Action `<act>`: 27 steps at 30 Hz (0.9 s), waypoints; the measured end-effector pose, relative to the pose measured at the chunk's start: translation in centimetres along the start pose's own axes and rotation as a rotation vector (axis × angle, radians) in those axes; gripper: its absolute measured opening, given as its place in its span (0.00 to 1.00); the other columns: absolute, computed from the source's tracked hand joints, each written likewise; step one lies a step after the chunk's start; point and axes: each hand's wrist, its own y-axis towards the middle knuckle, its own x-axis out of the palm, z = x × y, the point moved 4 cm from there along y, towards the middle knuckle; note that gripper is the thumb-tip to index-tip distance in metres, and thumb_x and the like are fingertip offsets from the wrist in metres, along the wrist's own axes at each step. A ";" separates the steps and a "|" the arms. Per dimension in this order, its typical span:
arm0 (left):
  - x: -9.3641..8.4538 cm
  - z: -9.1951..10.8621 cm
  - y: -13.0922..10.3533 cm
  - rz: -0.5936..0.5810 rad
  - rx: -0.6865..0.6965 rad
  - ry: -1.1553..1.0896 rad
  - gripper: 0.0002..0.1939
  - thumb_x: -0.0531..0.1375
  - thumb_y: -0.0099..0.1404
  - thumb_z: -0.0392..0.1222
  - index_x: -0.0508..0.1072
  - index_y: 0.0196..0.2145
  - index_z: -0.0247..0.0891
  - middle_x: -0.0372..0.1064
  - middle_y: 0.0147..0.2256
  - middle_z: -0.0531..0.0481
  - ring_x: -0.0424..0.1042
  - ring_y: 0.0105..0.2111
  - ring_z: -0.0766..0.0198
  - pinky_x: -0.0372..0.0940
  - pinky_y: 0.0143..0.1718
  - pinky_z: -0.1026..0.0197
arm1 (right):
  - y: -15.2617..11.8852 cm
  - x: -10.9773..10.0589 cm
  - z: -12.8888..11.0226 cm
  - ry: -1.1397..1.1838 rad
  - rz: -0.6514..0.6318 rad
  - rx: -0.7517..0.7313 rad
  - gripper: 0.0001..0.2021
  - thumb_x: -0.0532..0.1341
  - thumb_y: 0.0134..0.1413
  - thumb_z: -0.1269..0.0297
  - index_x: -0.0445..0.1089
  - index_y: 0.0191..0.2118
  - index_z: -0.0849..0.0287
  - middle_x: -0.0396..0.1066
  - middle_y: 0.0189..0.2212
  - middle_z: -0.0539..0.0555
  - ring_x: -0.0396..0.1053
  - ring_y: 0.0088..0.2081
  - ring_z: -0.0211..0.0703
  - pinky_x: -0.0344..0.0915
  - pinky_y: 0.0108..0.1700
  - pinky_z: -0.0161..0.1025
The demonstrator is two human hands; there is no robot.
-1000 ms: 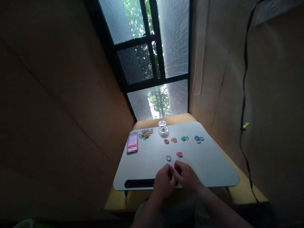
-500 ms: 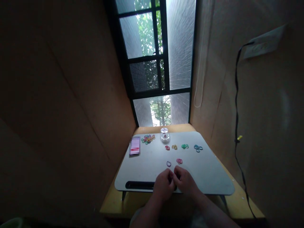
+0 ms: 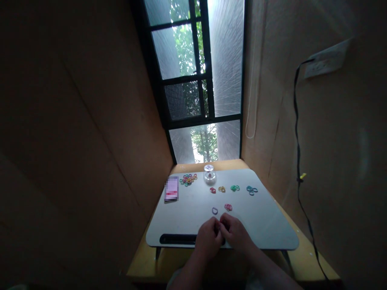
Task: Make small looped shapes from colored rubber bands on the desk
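Note:
Near the front edge of the white lap table (image 3: 256,225), my left hand (image 3: 208,237) and my right hand (image 3: 234,231) meet with fingers closed and fingertips together. Whatever small thing they pinch is hidden by the fingers; a hint of reddish colour shows between them. Just beyond lie a single purple ring-shaped hair tie (image 3: 215,210) and a small cluster of pink hair ties (image 3: 228,207). Farther back, a row of small groups runs rightward: red ties (image 3: 213,190), yellow ties (image 3: 221,189), green ties (image 3: 235,188) and blue ties (image 3: 251,190).
A mixed pile of coloured hair ties (image 3: 188,179) lies at the back left, beside a blurred-out phone-like item (image 3: 171,189). A clear round container (image 3: 209,175) stands at the back. The table has a black slot (image 3: 178,239) in front. A black cable (image 3: 298,141) hangs down the right wall.
Both hands stay together in almost the same place, with only slight finger movement. The whole view has shifted a little with my head; the things on the table keep their places.

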 end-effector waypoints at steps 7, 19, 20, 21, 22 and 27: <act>0.1 0.1 0.0 -0.006 -0.002 0.011 0.04 0.56 0.62 0.38 0.64 0.29 0.39 0.65 0.26 0.54 0.61 0.26 0.67 0.49 0.28 0.64 | 0.0 0.0 0.0 0.002 0.001 -0.012 0.08 0.55 0.58 0.63 0.62 0.28 0.57 0.68 0.23 0.48 0.64 0.26 0.38 0.55 0.30 0.34; 0.2 0.3 0.0 -0.010 0.028 0.074 0.05 0.54 0.64 0.39 0.64 0.30 0.39 0.66 0.27 0.53 0.62 0.27 0.66 0.50 0.29 0.63 | 0.0 -0.2 -0.2 0.007 0.007 0.000 0.09 0.55 0.58 0.63 0.62 0.27 0.57 0.66 0.22 0.47 0.63 0.26 0.37 0.54 0.29 0.34; 0.3 0.3 0.0 -0.015 0.030 0.078 0.05 0.54 0.64 0.39 0.65 0.30 0.39 0.66 0.27 0.53 0.63 0.27 0.65 0.51 0.29 0.63 | 0.0 -0.3 -0.2 0.008 0.006 0.000 0.09 0.55 0.58 0.63 0.62 0.27 0.57 0.66 0.22 0.47 0.63 0.26 0.37 0.54 0.29 0.34; 0.3 0.4 0.0 -0.018 0.031 0.083 0.04 0.54 0.65 0.39 0.65 0.31 0.39 0.66 0.27 0.53 0.63 0.27 0.65 0.51 0.29 0.63 | 0.0 -0.3 -0.2 0.008 0.005 0.001 0.09 0.55 0.58 0.64 0.62 0.27 0.57 0.66 0.22 0.47 0.63 0.26 0.37 0.54 0.29 0.34; 0.3 0.4 -0.1 -0.020 0.031 0.086 0.04 0.55 0.65 0.39 0.65 0.31 0.39 0.67 0.28 0.52 0.64 0.28 0.65 0.51 0.29 0.63 | 0.0 -0.3 -0.2 0.008 0.006 0.002 0.09 0.55 0.58 0.63 0.62 0.27 0.57 0.66 0.23 0.47 0.63 0.26 0.37 0.54 0.29 0.34; 0.3 0.6 -0.1 -0.025 0.021 0.087 0.04 0.54 0.65 0.40 0.66 0.32 0.39 0.68 0.29 0.51 0.65 0.28 0.64 0.53 0.30 0.63 | 0.1 -0.4 0.0 0.000 0.000 0.015 0.09 0.55 0.58 0.63 0.63 0.27 0.57 0.67 0.23 0.48 0.62 0.26 0.37 0.53 0.30 0.34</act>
